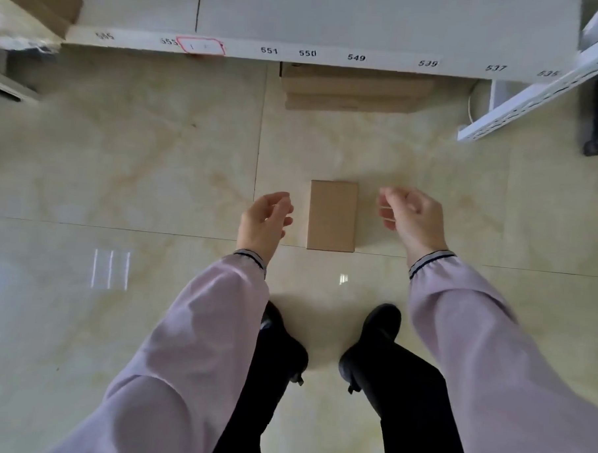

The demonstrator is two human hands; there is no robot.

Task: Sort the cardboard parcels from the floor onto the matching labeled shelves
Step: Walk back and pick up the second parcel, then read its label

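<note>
While one parcel (332, 215) lies unsorted on the floor (122, 157), the left hand (263, 221) and right hand (411, 214) hover beside it, fingers apart, holding nothing.

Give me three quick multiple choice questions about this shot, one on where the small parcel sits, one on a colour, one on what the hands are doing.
1. The small parcel lies:
A. on the floor between the hands
B. on the shelf
C. in the left hand

2. The sleeves are:
A. green
B. pale lilac
C. red

3. The left hand and right hand are:
A. clamped on the parcel
B. open, either side of it, not touching
C. holding a label

Answers: 1 A, it rests on the tiled floor between both hands. 2 B, both arms show pale lilac cloth. 3 B, floor shows between each hand and the parcel.
</note>
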